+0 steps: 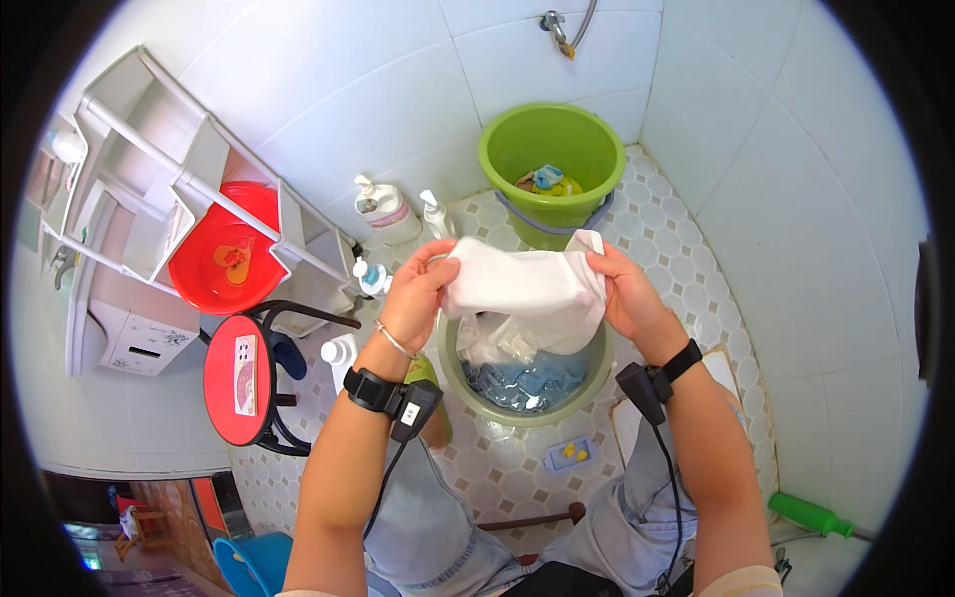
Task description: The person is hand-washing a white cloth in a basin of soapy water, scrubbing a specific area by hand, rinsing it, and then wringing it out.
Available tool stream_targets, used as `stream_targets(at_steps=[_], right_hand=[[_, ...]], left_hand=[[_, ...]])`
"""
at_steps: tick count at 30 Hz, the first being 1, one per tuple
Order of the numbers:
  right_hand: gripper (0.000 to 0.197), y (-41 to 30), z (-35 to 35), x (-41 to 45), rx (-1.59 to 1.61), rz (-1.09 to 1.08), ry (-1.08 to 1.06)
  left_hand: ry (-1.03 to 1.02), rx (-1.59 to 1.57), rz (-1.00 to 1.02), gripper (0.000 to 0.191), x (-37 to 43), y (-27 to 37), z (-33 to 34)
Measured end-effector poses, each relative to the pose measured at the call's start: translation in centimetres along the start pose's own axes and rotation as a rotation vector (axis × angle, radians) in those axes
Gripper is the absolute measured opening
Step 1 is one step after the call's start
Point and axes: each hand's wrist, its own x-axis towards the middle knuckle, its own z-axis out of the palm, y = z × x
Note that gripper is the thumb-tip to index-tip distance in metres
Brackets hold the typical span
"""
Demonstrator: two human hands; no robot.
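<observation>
A wet white garment [522, 287] is stretched between my two hands. My left hand [421, 287] pinches its left edge, and my right hand [630, 287] grips the right edge, where a corner sticks up. Its lower folds hang over a round green-grey basin [453, 388] on the tiled floor. Blue denim-like cloth [533, 380] lies in the water of the basin, with light cloth behind it. My fingertips at the back of the garment are partly hidden.
A green bucket [552, 130] holding cloths stands behind the basin. Pump bottles [392, 213] stand by the wall. At left are a red stool [224, 380], a white rack [179, 175] and a red basin [194, 269]. A blue soap dish [571, 455] lies near my feet.
</observation>
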Motion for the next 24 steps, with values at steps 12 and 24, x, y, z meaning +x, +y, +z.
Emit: stream_targets(at_steps=[12, 24], right_hand=[[0.029, 0.1, -1.8, 1.0, -0.277, -0.116, 0.376], [0.066, 0.0, -0.4, 0.3, 0.029, 0.022, -0.122]], left_hand=[[0.206, 0.174, 0.057, 0.014, 1.1, -0.1, -3.3], [0.121, 0.533, 0.08, 0.037, 1.6, -0.2, -5.7]])
